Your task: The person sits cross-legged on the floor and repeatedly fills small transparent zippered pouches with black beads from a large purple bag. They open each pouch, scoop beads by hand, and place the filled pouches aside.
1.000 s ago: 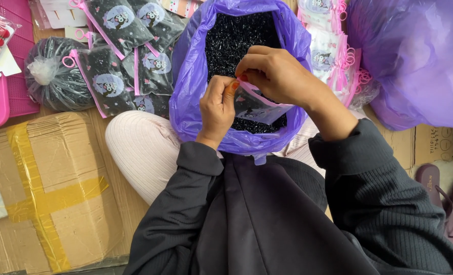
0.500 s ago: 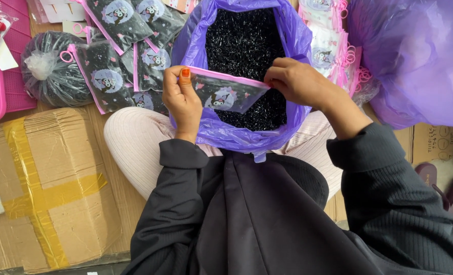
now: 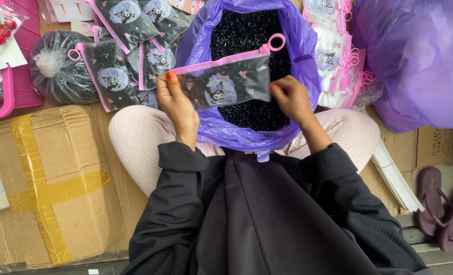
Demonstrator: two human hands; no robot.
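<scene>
- Both hands hold one flat plastic zip pouch with a pink slider strip and ring pull, filled dark and printed with a cartoon figure (image 3: 226, 84); it hangs level just above the mouth of the large purple plastic bag of small black pieces (image 3: 246, 127), which serves as the landmark here.
- Left hand (image 3: 178, 104) pinches the pouch's left end between thumb and fingers, one orange-painted nail showing; right hand (image 3: 290, 99) pinches the right end the same way. Holding both ends likely keeps the strip taut and the pouch flat.
- Over the purple bag's open mouth is a sensible place for it, since anything that spills would drop back among the black pieces.
- Left of the purple bag lies a loose pile of filled pouches of the same kind (image 3: 129, 46); about five can be counted, though overlaps make this uncertain.
- Farther left of the purple bag sits one clear knotted bag of black pieces (image 3: 58, 71), and below that one taped brown cardboard box (image 3: 48, 178).
- Right of the purple bag is a stack of pale, unfilled pouches with pink rings (image 3: 333, 56); their number cannot be told.
- Beyond them, one second bulging purple bag (image 3: 414, 56).
- Lower right of the purple bag, one pair of purple sandals (image 3: 442, 206).
</scene>
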